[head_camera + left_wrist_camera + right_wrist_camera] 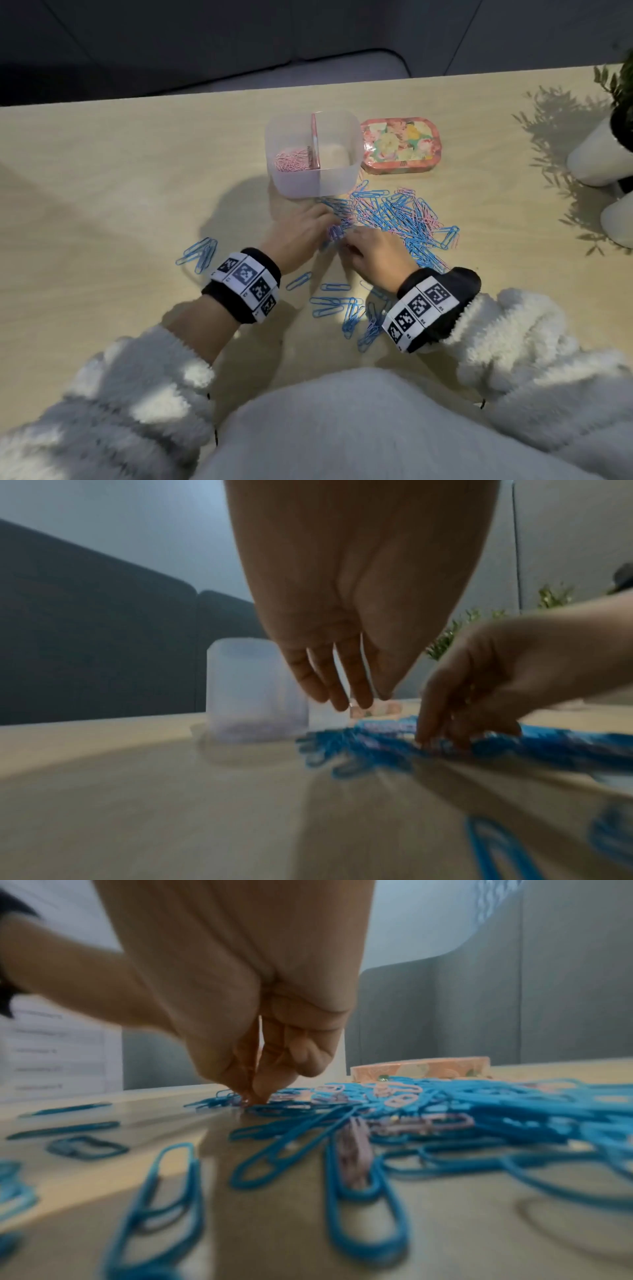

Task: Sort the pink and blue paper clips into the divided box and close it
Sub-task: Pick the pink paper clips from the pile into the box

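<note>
- Pale wooden table (102, 205) carried the mixed clip pile (404, 219) — just right of both hands.
- Right hand (373, 253) pinched, seemingly, a pink clip (246, 1102) at the pile's near-left edge.
- Left hand (298, 236) hovered, fingers loosely extended, empty.
- Divided box (313, 154) sat directly beyond — pinks already in its left half.

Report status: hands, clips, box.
Left hand open, right hand pinching pink clips at the pile. Box open: pink left, right empty. Lid beside it.

A pale wooden table (102, 205) catches patchy light and leaf shadows. Beyond it stands a dark sofa (85, 642). Potted plants in white pots (596, 157) sit at the right edge.
</note>
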The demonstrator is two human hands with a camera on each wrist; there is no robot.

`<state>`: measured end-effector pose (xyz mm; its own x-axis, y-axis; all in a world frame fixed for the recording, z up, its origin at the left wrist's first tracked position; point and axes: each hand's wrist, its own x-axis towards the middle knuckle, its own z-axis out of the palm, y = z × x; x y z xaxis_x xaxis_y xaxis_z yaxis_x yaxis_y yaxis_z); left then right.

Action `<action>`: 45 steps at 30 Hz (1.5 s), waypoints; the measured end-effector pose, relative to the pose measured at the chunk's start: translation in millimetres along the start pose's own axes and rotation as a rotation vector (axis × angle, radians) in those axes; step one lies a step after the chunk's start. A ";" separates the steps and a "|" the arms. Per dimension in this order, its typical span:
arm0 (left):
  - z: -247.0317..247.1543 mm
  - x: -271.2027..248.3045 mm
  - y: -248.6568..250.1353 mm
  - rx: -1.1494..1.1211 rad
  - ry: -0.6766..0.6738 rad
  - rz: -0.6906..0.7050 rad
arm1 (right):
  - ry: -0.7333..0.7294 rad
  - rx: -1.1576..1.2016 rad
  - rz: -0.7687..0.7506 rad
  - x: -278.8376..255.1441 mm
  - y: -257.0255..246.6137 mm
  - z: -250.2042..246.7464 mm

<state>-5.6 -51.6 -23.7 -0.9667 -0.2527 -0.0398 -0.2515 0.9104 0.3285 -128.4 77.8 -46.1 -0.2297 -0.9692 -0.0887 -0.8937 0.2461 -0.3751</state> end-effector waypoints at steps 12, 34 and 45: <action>7.7 -28.7 -22.2 -0.058 -0.010 -0.272 | 0.029 1.279 0.707 8.3 9.7 -47.8; -13.3 -29.1 -21.5 -0.083 -0.088 -0.318 | -0.169 0.812 0.436 -2.6 0.9 -13.9; 7.4 5.0 -14.7 -0.246 -0.033 -0.439 | -0.027 0.459 0.442 11.7 11.9 -16.7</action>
<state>-7.1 -63.8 -35.7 -0.7743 -0.5801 -0.2528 -0.6200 0.6156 0.4864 -148.1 69.5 -36.2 -0.5241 -0.7780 -0.3464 -0.4592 0.6007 -0.6544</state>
